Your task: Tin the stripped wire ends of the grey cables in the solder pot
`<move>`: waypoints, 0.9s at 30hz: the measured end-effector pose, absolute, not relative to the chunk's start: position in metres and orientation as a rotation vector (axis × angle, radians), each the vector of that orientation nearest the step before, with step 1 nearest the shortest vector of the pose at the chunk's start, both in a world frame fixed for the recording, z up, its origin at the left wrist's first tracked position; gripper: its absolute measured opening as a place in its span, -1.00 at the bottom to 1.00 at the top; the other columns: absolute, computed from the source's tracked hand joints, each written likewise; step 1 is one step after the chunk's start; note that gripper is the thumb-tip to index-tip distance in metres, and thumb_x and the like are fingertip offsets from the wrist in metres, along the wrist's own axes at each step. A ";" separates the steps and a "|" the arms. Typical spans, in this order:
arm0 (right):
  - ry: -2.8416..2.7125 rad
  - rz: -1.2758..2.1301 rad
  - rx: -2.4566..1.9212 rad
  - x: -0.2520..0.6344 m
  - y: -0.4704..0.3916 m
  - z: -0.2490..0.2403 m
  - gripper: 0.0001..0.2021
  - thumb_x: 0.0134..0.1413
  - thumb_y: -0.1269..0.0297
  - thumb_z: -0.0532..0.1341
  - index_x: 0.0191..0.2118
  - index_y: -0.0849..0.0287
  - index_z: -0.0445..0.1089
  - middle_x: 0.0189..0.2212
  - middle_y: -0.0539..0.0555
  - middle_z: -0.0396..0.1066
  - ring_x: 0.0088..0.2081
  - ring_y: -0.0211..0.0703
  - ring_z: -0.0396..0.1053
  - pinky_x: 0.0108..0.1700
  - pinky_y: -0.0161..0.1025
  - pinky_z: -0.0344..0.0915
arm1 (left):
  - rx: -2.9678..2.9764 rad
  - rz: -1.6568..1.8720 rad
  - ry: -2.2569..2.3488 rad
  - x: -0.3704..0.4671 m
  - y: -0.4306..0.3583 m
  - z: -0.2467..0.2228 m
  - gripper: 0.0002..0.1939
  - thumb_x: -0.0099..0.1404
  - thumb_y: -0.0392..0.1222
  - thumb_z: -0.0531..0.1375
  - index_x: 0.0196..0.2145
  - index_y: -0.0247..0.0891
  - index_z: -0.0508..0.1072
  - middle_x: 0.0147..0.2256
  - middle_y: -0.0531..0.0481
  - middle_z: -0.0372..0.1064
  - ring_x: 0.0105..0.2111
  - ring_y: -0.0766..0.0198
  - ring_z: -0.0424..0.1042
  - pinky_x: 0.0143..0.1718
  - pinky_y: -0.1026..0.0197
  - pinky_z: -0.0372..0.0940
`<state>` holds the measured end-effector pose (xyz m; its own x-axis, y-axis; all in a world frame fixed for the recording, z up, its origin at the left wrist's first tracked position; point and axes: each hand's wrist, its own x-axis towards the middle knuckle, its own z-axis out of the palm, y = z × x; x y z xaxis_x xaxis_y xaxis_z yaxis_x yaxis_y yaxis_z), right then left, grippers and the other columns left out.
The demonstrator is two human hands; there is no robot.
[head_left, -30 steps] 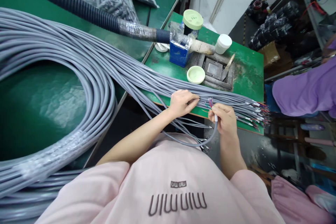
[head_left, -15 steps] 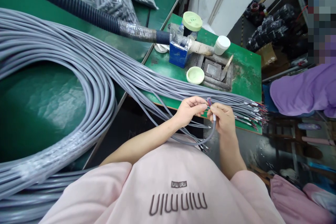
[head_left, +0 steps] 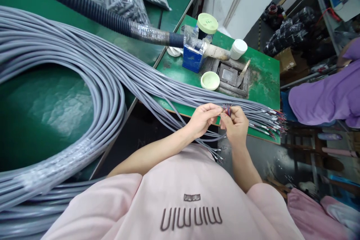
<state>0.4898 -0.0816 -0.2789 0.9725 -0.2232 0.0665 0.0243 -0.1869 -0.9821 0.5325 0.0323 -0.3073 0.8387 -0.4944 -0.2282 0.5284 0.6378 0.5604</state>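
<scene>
Thin coloured wires (head_left: 227, 110) fan out from the end of a grey cable between my two hands. My left hand (head_left: 206, 117) pinches at the wires from the left, thumb and forefinger together. My right hand (head_left: 234, 123) is closed around the cable end at the base of the wires, and hides most of it. Behind the hands a thick bundle of grey cables (head_left: 174, 87) runs across to the right, with stripped red and dark wire ends (head_left: 278, 120) at the table's right end. A few loose cable ends (head_left: 218, 153) hang near my shirt.
The green table (head_left: 261, 67) carries a blue box (head_left: 192, 59) with a black hose (head_left: 92, 13), a square metal pot (head_left: 229, 75), a green lid (head_left: 210, 80) and a white jar (head_left: 239, 48). A person's purple sleeve (head_left: 320, 97) is at right.
My right hand has shifted slightly left and turned, and the cable below it has dropped out of sight. The wires are now more spread. At right, the person's arm now shows.
</scene>
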 end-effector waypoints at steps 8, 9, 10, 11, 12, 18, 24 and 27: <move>0.161 -0.329 -1.878 0.488 -0.085 -0.274 -0.83 0.16 0.12 0.20 -0.30 0.11 0.39 -0.68 -0.13 0.27 -0.63 -0.30 0.25 -0.50 -0.31 0.22 | 0.679 -0.596 0.075 0.527 0.031 -0.307 -0.70 -0.04 -0.08 0.43 -0.54 -0.33 0.43 -0.72 0.18 0.14 -0.68 0.53 0.06 -0.61 0.39 -0.04; 0.152 -0.328 -1.936 0.488 -0.088 -0.274 -0.83 0.15 0.12 0.21 -0.30 0.11 0.41 -0.65 -0.10 0.31 -0.60 -0.28 0.28 -0.46 -0.30 0.24 | 0.681 -0.586 0.086 0.528 0.031 -0.307 -0.70 -0.04 -0.09 0.43 -0.54 -0.32 0.43 -0.72 0.19 0.13 -0.68 0.53 0.06 -0.61 0.39 -0.04; 0.140 -0.324 -1.990 0.488 -0.090 -0.274 -0.83 0.14 0.13 0.22 -0.31 0.10 0.42 -0.61 -0.08 0.34 -0.56 -0.27 0.31 -0.43 -0.29 0.26 | 0.680 -0.575 0.096 0.528 0.031 -0.307 -0.71 -0.04 -0.09 0.43 -0.53 -0.32 0.44 -0.72 0.19 0.12 -0.68 0.53 0.05 -0.61 0.39 -0.04; 0.126 -0.319 -2.030 0.488 -0.092 -0.274 -0.84 0.13 0.13 0.23 -0.32 0.10 0.43 -0.58 -0.06 0.37 -0.52 -0.25 0.34 -0.39 -0.28 0.27 | 0.679 -0.569 0.106 0.528 0.031 -0.307 -0.71 -0.04 -0.10 0.43 -0.53 -0.32 0.44 -0.72 0.20 0.11 -0.68 0.53 0.05 -0.61 0.39 -0.05; 0.114 -0.312 -2.047 0.488 -0.093 -0.274 -0.84 0.13 0.14 0.23 -0.34 0.10 0.42 -0.55 -0.04 0.40 -0.49 -0.23 0.35 -0.37 -0.27 0.27 | 0.678 -0.565 0.114 0.528 0.031 -0.307 -0.72 -0.05 -0.10 0.43 -0.53 -0.32 0.45 -0.73 0.20 0.11 -0.68 0.53 0.04 -0.62 0.39 -0.05; 0.081 -0.293 -1.847 0.488 -0.093 -0.272 -0.90 0.14 0.20 0.23 -0.31 0.10 0.38 -0.44 -0.02 0.40 -0.39 -0.22 0.37 -0.27 -0.27 0.31 | 0.652 -0.601 0.106 0.528 0.031 -0.302 -0.74 -0.05 -0.12 0.42 -0.54 -0.33 0.46 -0.72 0.19 0.11 -0.68 0.54 0.03 -0.62 0.39 -0.07; 0.093 -0.282 -1.956 0.491 -0.099 -0.273 -0.88 0.08 0.19 0.27 -0.36 0.12 0.40 -0.42 -0.01 0.37 -0.33 -0.21 0.32 -0.22 -0.26 0.29 | 0.649 -0.608 0.139 0.529 0.033 -0.300 -0.72 -0.06 -0.12 0.43 -0.53 -0.33 0.47 -0.73 0.20 0.08 -0.68 0.55 0.03 -0.63 0.41 -0.06; 0.121 -0.257 -1.989 0.491 -0.102 -0.273 -0.86 0.09 0.19 0.26 -0.37 0.14 0.41 -0.44 -0.02 0.37 -0.38 -0.24 0.29 -0.28 -0.28 0.27 | 0.651 -0.632 0.129 0.529 0.033 -0.300 -0.73 -0.04 -0.11 0.43 -0.51 -0.34 0.48 -0.72 0.19 0.09 -0.68 0.55 0.03 -0.64 0.42 -0.06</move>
<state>0.4909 -0.1022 -0.2726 0.9715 -0.2008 0.1259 0.0309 -0.4195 -0.9072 0.5287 0.0330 -0.2999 0.8063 -0.5078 -0.3033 0.5860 0.6163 0.5261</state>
